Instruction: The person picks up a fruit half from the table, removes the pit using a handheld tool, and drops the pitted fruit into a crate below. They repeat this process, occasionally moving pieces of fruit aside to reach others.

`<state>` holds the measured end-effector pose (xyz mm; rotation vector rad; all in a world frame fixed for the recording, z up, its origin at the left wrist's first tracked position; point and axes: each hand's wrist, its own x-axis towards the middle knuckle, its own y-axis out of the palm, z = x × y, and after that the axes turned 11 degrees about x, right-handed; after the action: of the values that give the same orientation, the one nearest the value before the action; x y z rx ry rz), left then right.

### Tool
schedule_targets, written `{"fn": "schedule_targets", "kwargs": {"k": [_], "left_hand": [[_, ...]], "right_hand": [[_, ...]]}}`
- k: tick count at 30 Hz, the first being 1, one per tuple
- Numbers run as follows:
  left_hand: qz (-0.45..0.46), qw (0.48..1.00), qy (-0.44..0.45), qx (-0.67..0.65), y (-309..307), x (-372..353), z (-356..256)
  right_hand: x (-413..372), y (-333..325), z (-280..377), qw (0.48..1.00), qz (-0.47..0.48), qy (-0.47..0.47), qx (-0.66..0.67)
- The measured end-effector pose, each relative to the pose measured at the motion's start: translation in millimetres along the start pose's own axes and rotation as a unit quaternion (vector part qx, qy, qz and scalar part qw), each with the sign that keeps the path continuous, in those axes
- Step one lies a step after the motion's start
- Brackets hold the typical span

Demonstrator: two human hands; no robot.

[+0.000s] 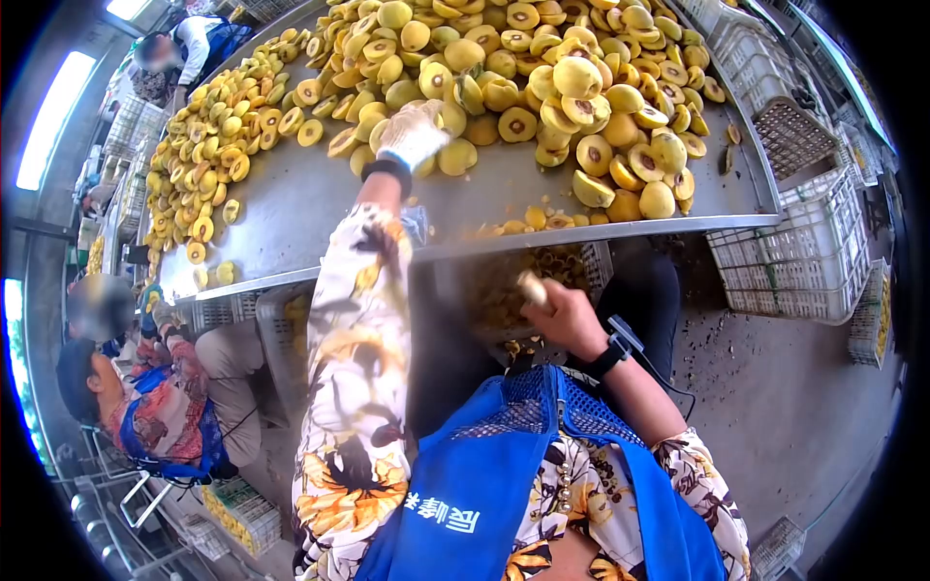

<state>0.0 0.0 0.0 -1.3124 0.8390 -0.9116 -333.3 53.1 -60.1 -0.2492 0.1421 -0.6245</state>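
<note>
My left hand (415, 136), in a white glove, reaches over the metal table (329, 218) to the near edge of a large heap of halved yellow peaches (518, 121). Its fingers are blurred against the fruit, and I cannot tell whether they grip a half. Bare and closed, my right hand (564, 317) is low in front of my lap, below the table's front edge. A short pale thing (531, 288) sticks out between its thumb and fingers. Beneath that hand is a crate (598, 266) with peach scraps in it, partly hidden under the table.
A second heap of peach halves (208, 160) spreads along the table's left side. White plastic crates (794, 252) stand on the right. One person (160, 407) sits at the left, another person (199, 48) is at the far left corner. Small scraps (542, 221) lie along the front rim.
</note>
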Motion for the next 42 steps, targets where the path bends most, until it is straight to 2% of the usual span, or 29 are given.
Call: {"fn": "schedule_targets", "kwargs": {"k": [1,2,3,4,5,6,7,9,11,12,15,16,17,18,19,20,21,23,24,26,28,31,35,37,41,42], "left_hand": [[-0.055,0.998,0.016,-0.014,-12,-18,-4],[-0.059,0.998,0.012,-0.015,-24,-36,-12],[-0.085,0.983,0.088,-0.134,-18,-59,-26],[-0.192,0.949,0.203,-0.146,-13,-78,-25],[-0.102,0.95,0.209,-0.208,-29,-105,-33],[-0.164,0.939,0.292,-0.082,-33,-124,-42],[-0.121,0.939,0.312,-0.083,-42,-144,-54],[-0.067,0.94,0.304,-0.14,-55,-174,-66],[-0.104,0.934,0.281,-0.192,-48,-185,-67],[-0.124,0.93,0.27,-0.215,-44,-190,-66],[-0.095,0.968,0.067,-0.221,-28,-208,-68],[-0.052,0.93,-0.076,-0.357,-10,-213,-75],[-0.069,0.837,-0.114,-0.53,15,-214,-82],[-0.096,0.721,-0.15,-0.67,8,-218,-96],[-0.12,0.579,-0.182,-0.786,2,-222,-109],[-0.133,0.461,-0.262,-0.837,5,-219,-115],[-0.107,0.4,-0.277,-0.867,0,-218,-112],[-0.053,0.269,-0.302,-0.913,-16,-217,-98],[-0.057,0.262,-0.241,-0.933,19,-215,-86],[-0.052,0.315,-0.229,-0.92,34,-214,-80],[-0.051,0.36,-0.221,-0.905,36,-217,-82],[-0.07,0.389,-0.182,-0.9,27,-221,-94],[-0.141,0.511,-0.148,-0.835,37,-220,-100],[-0.136,0.522,-0.138,-0.831,30,-221,-104],[-0.125,0.542,-0.141,-0.819,30,-223,-109],[-0.102,0.566,-0.151,-0.804,29,-223,-109]], "right_hand": [[7,1,3,0.997,-0.054,0.024,0.042],[17,6,-13,0.988,-0.1,0.019,0.118],[17,-12,-7,0.984,-0.11,0.033,0.134],[26,-15,11,0.97,-0.1,0.06,0.212],[36,-14,22,0.95,-0.089,0.084,0.288],[45,-13,19,0.93,-0.062,0.105,0.346],[52,-12,16,0.906,-0.035,0.129,0.401],[58,-5,12,0.886,0.067,0.143,0.436],[60,9,8,0.858,0.183,0.137,0.459],[59,12,23,0.833,0.185,0.185,0.487],[51,33,13,0.834,0.066,0.139,0.529],[46,34,17,0.813,0.093,0.08,0.569],[41,39,25,0.828,0.042,0.072,0.555],[38,48,36,0.84,-0.008,0.061,0.538],[34,54,29,0.888,-0.04,0.029,0.456],[30,60,22,0.929,-0.078,0.003,0.362],[26,66,15,0.956,-0.12,-0.014,0.266],[10,60,32,0.995,-0.068,0.007,0.073],[5,59,42,0.995,-0.069,0.006,0.076],[0,52,46,0.999,-0.039,0.019,0.032],[-3,50,45,1.0,-0.013,0.025,0.004],[-8,45,48,0.999,0.021,0.029,-0.03],[-12,39,50,0.999,0.036,0.021,-0.023],[-15,36,49,0.999,0.043,0.001,-0.004],[-20,38,47,0.998,0.048,0.047,0.004],[-21,39,45,0.997,0.051,0.058,0.012]]}}
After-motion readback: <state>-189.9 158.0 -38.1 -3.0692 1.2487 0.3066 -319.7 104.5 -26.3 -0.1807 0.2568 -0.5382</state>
